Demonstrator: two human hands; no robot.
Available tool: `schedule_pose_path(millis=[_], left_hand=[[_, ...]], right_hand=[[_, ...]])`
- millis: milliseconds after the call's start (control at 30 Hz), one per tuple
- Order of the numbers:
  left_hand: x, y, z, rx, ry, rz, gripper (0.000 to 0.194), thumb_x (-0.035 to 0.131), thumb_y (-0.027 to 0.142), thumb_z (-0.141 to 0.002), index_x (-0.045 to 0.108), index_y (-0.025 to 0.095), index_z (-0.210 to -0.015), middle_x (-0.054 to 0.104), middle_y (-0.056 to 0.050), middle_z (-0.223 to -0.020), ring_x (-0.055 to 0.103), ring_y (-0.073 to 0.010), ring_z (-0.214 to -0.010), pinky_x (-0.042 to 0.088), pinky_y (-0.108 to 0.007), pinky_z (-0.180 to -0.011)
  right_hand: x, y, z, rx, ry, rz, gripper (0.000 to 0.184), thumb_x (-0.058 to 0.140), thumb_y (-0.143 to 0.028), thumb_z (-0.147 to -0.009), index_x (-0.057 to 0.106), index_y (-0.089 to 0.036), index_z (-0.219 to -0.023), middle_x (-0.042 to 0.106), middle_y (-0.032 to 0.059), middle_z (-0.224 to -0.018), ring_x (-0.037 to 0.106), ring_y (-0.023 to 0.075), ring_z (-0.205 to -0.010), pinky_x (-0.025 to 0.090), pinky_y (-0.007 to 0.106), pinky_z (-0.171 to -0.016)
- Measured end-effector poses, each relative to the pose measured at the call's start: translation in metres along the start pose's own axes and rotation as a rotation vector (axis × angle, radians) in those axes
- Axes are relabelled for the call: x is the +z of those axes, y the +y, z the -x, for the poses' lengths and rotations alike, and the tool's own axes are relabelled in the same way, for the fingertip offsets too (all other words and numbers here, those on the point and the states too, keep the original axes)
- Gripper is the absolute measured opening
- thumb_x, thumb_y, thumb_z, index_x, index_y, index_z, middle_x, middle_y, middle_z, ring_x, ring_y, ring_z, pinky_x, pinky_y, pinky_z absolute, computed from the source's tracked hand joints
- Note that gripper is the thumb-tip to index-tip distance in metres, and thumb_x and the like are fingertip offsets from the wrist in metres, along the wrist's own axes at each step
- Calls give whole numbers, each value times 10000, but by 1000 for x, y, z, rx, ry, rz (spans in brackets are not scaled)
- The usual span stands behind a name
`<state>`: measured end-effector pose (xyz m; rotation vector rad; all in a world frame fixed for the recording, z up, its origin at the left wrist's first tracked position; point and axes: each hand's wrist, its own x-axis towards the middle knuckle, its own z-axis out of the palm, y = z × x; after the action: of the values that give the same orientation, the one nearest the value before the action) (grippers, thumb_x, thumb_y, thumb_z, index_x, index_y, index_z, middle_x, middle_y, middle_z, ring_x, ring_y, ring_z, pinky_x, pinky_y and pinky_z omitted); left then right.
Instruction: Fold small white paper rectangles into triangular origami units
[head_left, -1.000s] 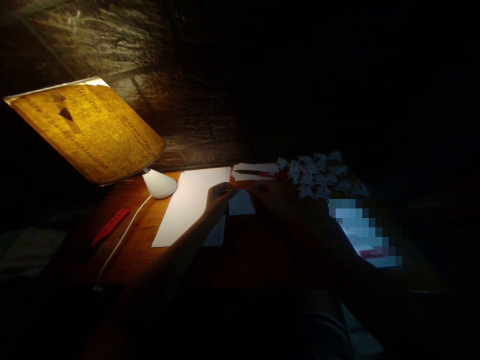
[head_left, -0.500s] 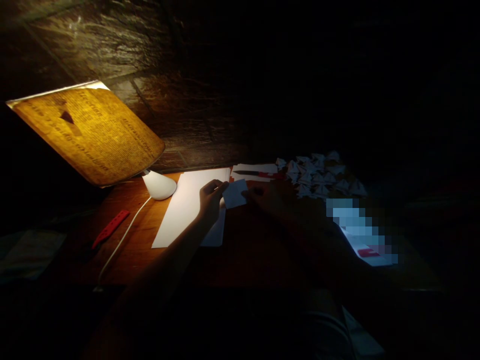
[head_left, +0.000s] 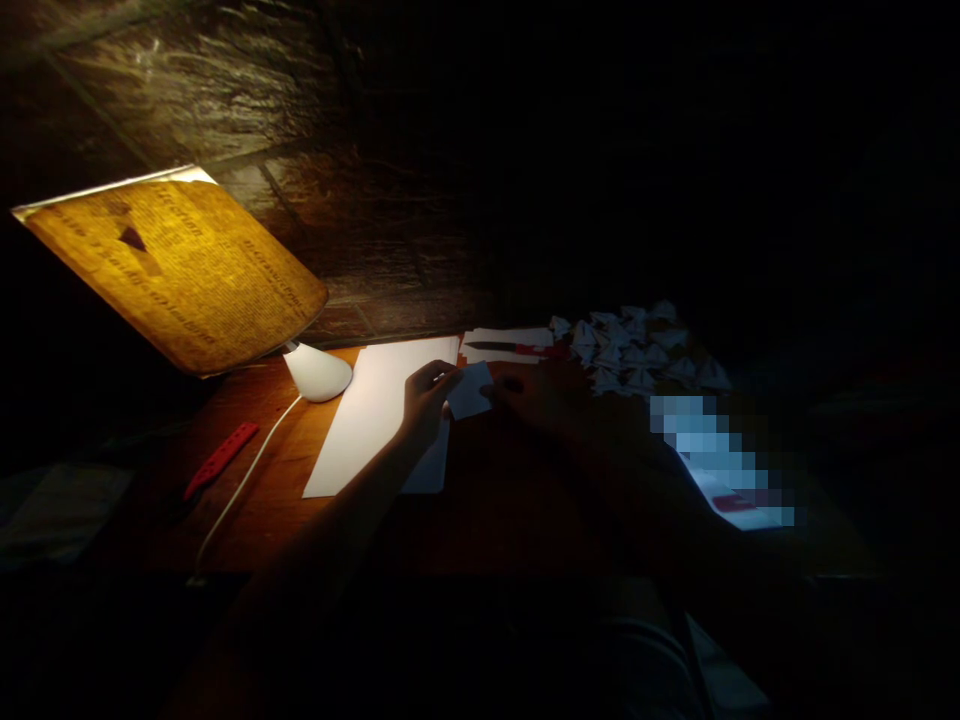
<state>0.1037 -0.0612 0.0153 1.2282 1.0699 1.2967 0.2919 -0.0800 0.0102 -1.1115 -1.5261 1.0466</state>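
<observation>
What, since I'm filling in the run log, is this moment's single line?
left hand: holding small white paper sheet | right hand: holding its right edge | beyond: red-handled knife on paper slips | beside slips: folded paper pieces

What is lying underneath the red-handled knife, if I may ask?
The knife lies across some white papers, which show on both sides of it. The strip directly beneath it is covered, so I cannot see what is there.
</observation>
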Motion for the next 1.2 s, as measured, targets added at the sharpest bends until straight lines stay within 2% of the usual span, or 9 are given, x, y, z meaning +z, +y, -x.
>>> schedule_pose_path(millis=[167,267,400,500,667,967,1100,1200], left_hand=[[2,6,-3,56,58,129,345,832,318,-627,514,187,-622,485,51,-590,466,-76,-515,349,-186,-490],[2,6,-4,24,58,146,300,778,286,-616,493,196,-640,491,47,-622,453,-83,-523,334,-191,-489],[1,2,-3,-32,-36,51,213,716,285,-625,523,204,-663,425,57,-581,378,-84,-488,254,-199,-461],[0,-2,-1,-1,-123,-27,225,723,304,-646,527,192,-638,407,56,-569,353,-79,-504,236,-203,-485],[1,-2,-1,61,-126,-112,356,761,372,-704,476,189,-595,385,52,-574,357,-87,-546,250,-210,-512],[0,-6,-4,-56,-118,83,365,763,298,-657,419,194,-594,348,58,-567,354,-75,-486,251,-205,-471],[2,-4,-2,-50,-117,101,409,830,366,-659,465,186,-612,394,57,-581,388,-69,-494,282,-192,-472],[2,-2,-1,-54,-103,74,438,846,431,-695,484,189,-646,387,63,-588,377,-65,-479,258,-192,-451]], right_hand=[[-2,-2,3,64,-45,-27,455,756,-632,-755,626,-203,-681,633,7,-678,532,156,-644,383,282,-600],[-3,1,2,59,-2,-46,431,735,-610,-778,629,-205,-677,624,5,-654,526,156,-626,391,286,-594],[-4,6,-4,28,142,-68,447,685,-629,-801,599,-216,-654,601,5,-667,531,164,-677,416,296,-630],[-5,10,-7,18,195,-79,493,678,-675,-797,566,-223,-635,581,1,-663,528,166,-702,423,298,-649],[-3,12,-9,4,172,-126,521,680,-702,-793,560,-225,-621,550,-11,-623,500,156,-652,401,299,-619],[-4,8,-5,18,129,-132,451,697,-643,-787,621,-213,-674,614,13,-698,539,175,-705,421,315,-662],[-6,9,-5,19,133,-96,425,698,-607,-804,619,-212,-666,623,21,-707,550,184,-726,428,319,-672],[-6,8,-5,31,106,-117,412,703,-599,-797,620,-213,-679,631,21,-725,555,183,-737,440,318,-680]])
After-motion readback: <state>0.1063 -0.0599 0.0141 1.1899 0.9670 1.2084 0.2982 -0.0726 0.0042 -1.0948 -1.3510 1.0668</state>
